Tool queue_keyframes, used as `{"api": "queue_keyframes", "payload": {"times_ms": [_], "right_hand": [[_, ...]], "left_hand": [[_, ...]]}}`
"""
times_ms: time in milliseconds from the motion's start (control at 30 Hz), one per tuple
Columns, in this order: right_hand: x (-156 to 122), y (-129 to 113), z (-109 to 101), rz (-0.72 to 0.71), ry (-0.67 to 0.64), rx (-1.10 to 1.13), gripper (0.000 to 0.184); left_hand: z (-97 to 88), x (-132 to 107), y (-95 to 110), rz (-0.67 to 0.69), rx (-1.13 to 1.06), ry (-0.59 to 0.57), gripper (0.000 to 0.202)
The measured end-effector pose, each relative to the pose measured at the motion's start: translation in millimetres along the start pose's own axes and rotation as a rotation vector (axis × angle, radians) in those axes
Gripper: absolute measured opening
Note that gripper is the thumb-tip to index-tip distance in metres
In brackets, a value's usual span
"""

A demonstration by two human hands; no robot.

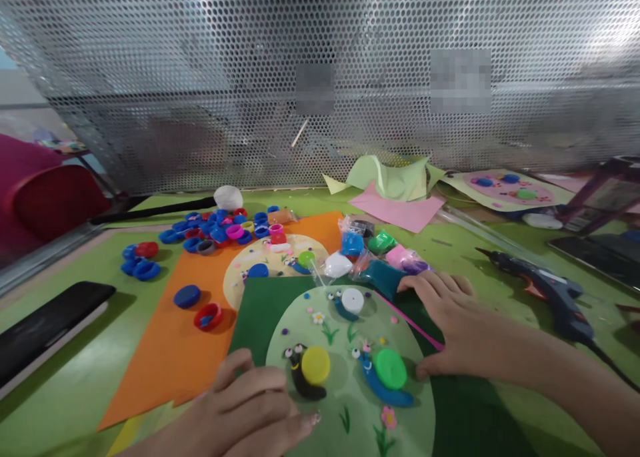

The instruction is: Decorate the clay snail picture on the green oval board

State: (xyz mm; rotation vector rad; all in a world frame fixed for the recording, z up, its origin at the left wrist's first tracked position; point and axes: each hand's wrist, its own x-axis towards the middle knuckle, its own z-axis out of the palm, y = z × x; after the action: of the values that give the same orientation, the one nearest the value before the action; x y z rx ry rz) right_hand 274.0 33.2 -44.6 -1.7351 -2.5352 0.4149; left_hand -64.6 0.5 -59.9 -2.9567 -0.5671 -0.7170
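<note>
My left hand [255, 403] is at the bottom, fingers curled, over the left edge of a pale green paper oval [345, 377] on a dark green sheet [257, 310]. Something tiny and whitish shows at its fingertip; I cannot make out what. My right hand [455, 317] has thumb and fingers apart, its fingertips at a wrapped packet of teal clay [385, 278]. A thin pink stick [410, 320] runs between its thumb and forefinger. On the oval are clay snails with bottle-cap shells: a yellow cap [315, 365], a green cap [390, 369] and a white cap [353, 301].
Loose bottle caps [220, 230] are heaped at the back left, on and beside an orange sheet [155, 350]. A glue gun [543, 293] with its cord lies right; a black phone [50, 323] lies left. Paper scraps [395, 190] lie before a perforated metal panel [260, 83].
</note>
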Motion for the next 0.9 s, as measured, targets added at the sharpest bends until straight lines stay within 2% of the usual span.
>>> {"api": "queue_keyframes", "payload": {"times_ms": [300, 500, 667, 900], "right_hand": [[0.5, 4.0, -3.2, 0.047, -0.055, -0.002, 0.097], [0.1, 5.1, -10.8, 0.085, -0.008, 0.001, 0.082], [-1.0, 0.9, -8.4, 0.078, -0.035, -0.033, 0.087], [-1.0, 3.8, -0.6, 0.054, -0.007, -0.077, 0.09]], "left_hand": [[-0.8, 8.2, 4.2, -0.04, -0.031, 0.049, 0.028], [-2.8, 14.6, 3.5, -0.036, -0.097, 0.058, 0.024], [-4.1, 15.1, 5.3, -0.024, -0.094, 0.056, 0.02], [0.7, 10.7, 6.1, -0.045, -0.07, 0.076, 0.024]]}}
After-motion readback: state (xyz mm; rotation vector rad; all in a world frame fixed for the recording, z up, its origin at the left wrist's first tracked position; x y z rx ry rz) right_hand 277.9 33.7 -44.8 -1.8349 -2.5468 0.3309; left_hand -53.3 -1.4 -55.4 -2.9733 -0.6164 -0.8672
